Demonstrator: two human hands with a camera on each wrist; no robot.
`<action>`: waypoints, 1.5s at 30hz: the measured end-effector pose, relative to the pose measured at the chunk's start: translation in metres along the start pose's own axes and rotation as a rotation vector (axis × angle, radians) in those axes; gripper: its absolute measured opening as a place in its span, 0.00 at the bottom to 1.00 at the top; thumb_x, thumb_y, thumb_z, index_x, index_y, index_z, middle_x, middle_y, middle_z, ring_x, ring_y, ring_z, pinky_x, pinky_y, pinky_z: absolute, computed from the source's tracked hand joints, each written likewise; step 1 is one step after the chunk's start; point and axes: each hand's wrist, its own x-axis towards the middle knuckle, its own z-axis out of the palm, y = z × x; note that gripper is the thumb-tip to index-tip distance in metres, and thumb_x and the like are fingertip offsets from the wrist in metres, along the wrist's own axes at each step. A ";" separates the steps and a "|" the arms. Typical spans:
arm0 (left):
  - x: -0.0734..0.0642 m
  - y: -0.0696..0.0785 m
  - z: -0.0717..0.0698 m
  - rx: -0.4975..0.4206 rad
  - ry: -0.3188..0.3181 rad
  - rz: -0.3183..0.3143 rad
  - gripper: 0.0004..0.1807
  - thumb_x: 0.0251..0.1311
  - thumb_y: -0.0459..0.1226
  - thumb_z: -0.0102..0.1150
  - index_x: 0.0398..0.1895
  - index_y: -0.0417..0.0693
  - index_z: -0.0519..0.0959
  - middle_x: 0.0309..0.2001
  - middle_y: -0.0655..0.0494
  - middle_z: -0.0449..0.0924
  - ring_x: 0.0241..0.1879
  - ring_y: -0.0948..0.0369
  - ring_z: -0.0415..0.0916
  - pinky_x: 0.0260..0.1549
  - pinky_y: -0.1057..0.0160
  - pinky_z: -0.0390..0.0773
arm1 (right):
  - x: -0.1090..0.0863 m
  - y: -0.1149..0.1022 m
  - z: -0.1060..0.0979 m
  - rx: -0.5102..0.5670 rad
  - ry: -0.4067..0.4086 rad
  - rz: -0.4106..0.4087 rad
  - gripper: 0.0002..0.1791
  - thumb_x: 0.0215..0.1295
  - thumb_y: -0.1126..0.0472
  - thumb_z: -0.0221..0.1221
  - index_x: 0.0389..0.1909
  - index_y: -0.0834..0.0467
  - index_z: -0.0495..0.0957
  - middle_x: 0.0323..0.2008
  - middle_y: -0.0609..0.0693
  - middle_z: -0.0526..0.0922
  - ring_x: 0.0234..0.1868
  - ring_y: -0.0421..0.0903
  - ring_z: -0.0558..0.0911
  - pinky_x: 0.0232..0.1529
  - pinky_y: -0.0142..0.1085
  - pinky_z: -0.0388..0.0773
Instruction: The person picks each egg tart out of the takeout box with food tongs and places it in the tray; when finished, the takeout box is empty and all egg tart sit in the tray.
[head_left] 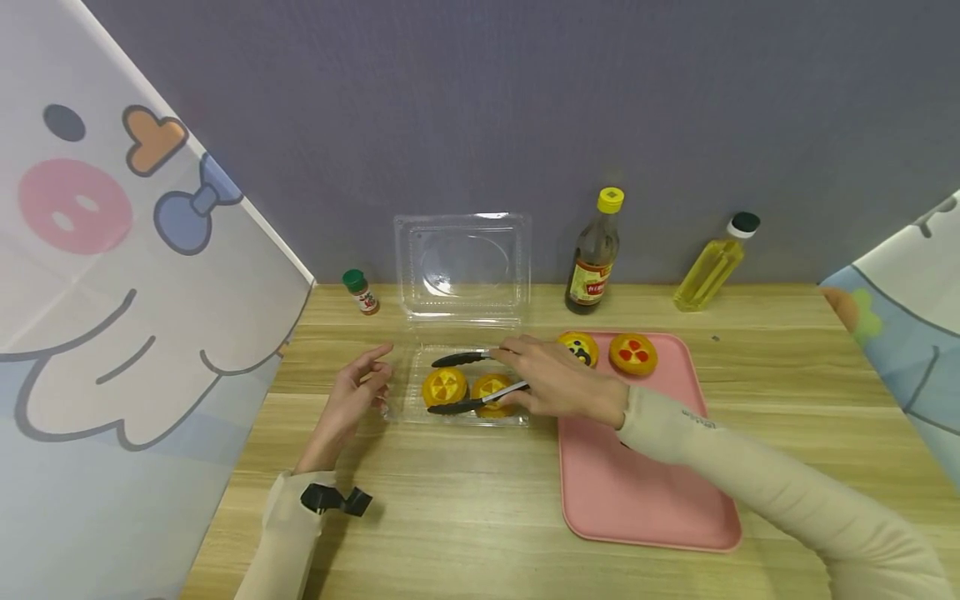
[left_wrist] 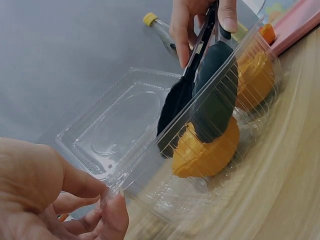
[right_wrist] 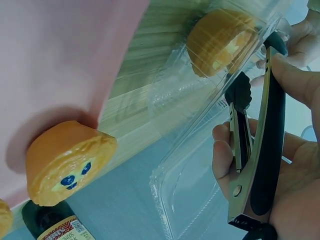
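Observation:
My right hand (head_left: pixel 558 379) holds a pair of tongs (right_wrist: pixel 270 150) with black tips, reaching in from the right over a clear plastic clamshell box (head_left: pixel 461 421). The tong tips stand apart, one on each side of the left egg tart (head_left: pixel 444 385) in the box. A second egg tart (head_left: pixel 491 392) sits to its right, partly behind the lower tong arm. At the box's left end, my left hand (head_left: pixel 348 404) pinches the rim between thumb and finger, as the left wrist view shows. The box's lid (head_left: pixel 465 267) stands raised at the back.
On the right lies a pink tray (head_left: pixel 648 500); a blueberry tart (right_wrist: pixel 70 165) and a tart with red topping (head_left: pixel 633 354) sit at its far end. Along the wall stand a green-capped shaker (head_left: pixel 362 292), a dark sauce bottle (head_left: pixel 592 262) and an oil bottle (head_left: pixel 712 267).

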 end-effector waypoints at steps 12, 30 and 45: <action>0.000 -0.003 0.001 -0.006 -0.009 0.008 0.26 0.80 0.32 0.49 0.78 0.45 0.66 0.50 0.47 0.71 0.31 0.66 0.74 0.26 0.71 0.80 | -0.001 -0.003 -0.003 -0.016 -0.025 0.009 0.40 0.64 0.44 0.72 0.70 0.62 0.74 0.62 0.58 0.80 0.62 0.55 0.82 0.56 0.46 0.87; 0.000 0.000 0.001 -0.002 -0.007 0.012 0.27 0.79 0.33 0.49 0.78 0.44 0.66 0.51 0.46 0.72 0.31 0.66 0.74 0.26 0.70 0.81 | -0.007 -0.001 -0.002 -0.018 -0.034 0.021 0.38 0.65 0.44 0.71 0.69 0.62 0.75 0.60 0.56 0.81 0.58 0.52 0.83 0.54 0.44 0.87; 0.000 0.000 0.000 -0.009 -0.008 -0.002 0.26 0.80 0.34 0.50 0.78 0.45 0.66 0.51 0.47 0.73 0.31 0.66 0.75 0.27 0.70 0.81 | -0.009 -0.003 0.005 -0.049 0.042 -0.019 0.36 0.66 0.45 0.71 0.68 0.62 0.76 0.59 0.56 0.82 0.56 0.52 0.84 0.53 0.43 0.88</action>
